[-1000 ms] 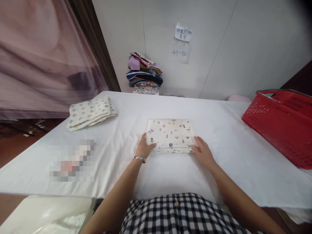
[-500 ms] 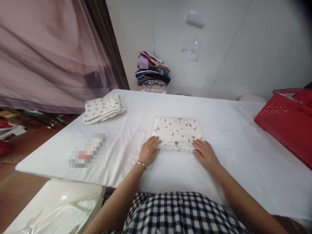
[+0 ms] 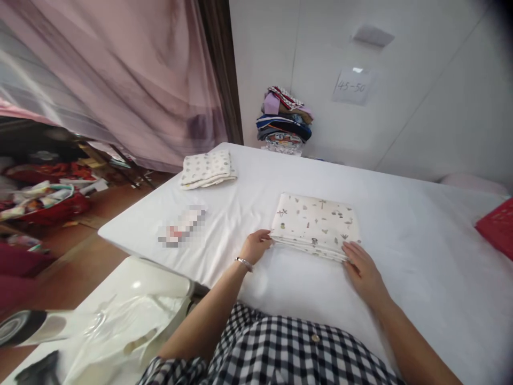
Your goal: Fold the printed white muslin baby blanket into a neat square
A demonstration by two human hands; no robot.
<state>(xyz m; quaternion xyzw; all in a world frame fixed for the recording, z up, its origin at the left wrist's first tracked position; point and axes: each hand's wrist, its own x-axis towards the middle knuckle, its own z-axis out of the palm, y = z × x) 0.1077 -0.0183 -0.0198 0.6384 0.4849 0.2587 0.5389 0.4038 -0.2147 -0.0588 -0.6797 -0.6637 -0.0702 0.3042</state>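
Note:
A folded white cloth [image 3: 316, 222] printed with small plants and animals lies in front of me on the white-covered table. My left hand [image 3: 256, 248], with a bracelet at its wrist, closes its fingers on the near left corner. At the near right corner my right hand [image 3: 363, 270] rests its fingertips on top, the hand curled round the edge; its thumb is mostly hidden. Several layers show along the near fold. Farther left sits a second folded cloth [image 3: 207, 168], cream with grey-green motifs, untouched.
A blurred-out item [image 3: 182, 227] lies on the table's left. Beyond the back edge rises a stack of folded fabrics [image 3: 284, 120]. A red basket [image 3: 497, 227] stands at the right. Below left is a white surface with a plastic bag [image 3: 132, 326]. A pink curtain [image 3: 160, 69] hangs at left.
My view has swung left, so things sit farther right and less of the red basket shows. My left hand's fingers have drawn in to the printed cloth's corner; the cloth appears slightly turned.

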